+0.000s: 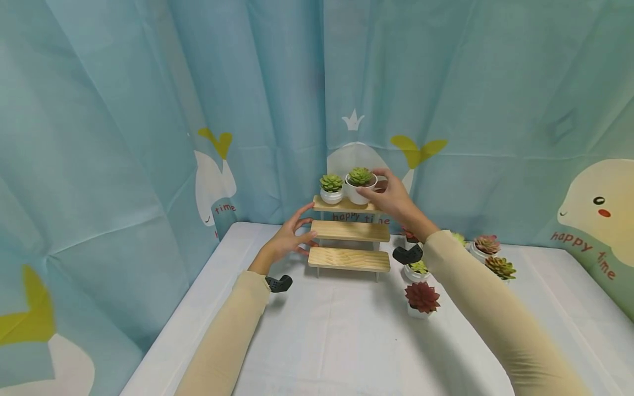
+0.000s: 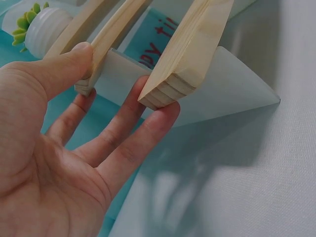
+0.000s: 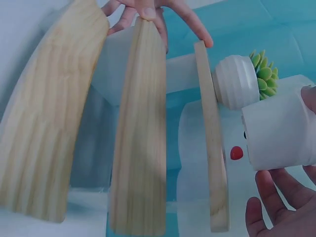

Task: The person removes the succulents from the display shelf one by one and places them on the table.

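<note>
A three-tier wooden shelf stand (image 1: 349,258) with translucent side panels stands on the table. My left hand (image 1: 287,236) holds its left end. In the left wrist view, the thumb and a finger pinch the end of the middle board (image 2: 104,57), and other fingers touch the lowest board (image 2: 173,89). A small ribbed white pot with a green succulent (image 1: 331,190) sits on the top board's left part. Beside it, my right hand (image 1: 391,195) grips a larger white potted succulent (image 1: 358,192). In the right wrist view, a gap shows between this pot and the top board (image 3: 213,143).
Right of the stand are several more potted succulents, among them a dark red one (image 1: 422,300), a pink one (image 1: 485,247) and a brownish-green one (image 1: 500,268). Some are partly hidden behind the right forearm. A blue printed curtain (image 1: 277,110) hangs behind and beside the white table (image 1: 322,341).
</note>
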A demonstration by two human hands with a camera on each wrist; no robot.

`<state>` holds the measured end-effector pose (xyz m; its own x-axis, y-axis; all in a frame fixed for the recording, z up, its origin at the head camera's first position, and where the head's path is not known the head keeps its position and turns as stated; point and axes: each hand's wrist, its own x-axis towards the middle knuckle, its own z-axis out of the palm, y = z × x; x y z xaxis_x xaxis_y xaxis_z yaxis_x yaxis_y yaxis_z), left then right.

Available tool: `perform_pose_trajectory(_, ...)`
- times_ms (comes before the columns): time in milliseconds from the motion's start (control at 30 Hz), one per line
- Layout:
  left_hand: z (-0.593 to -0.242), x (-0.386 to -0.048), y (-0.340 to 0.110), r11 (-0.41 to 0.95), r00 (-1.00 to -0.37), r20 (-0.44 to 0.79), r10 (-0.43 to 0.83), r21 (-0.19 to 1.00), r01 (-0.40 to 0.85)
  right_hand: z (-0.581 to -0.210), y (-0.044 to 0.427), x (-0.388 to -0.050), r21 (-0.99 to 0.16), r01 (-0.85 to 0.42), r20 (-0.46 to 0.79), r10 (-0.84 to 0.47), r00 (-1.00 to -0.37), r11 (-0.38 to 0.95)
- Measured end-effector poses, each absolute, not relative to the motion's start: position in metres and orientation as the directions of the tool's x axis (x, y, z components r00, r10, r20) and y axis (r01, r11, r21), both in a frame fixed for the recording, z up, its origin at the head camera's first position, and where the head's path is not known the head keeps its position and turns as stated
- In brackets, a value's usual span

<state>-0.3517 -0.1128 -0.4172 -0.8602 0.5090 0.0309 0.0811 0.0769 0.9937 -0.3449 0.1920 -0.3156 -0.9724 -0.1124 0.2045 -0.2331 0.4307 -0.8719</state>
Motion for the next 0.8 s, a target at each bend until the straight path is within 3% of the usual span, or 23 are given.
perform_pose_trajectory(800,-0.418,-0.353,-0.116,0.080,-0.865,0.019,0.501,0.994,0.069,-0.320,0.244,-0.282,-0.837,-0.277,0.215,-0.181,-0.960,0.471)
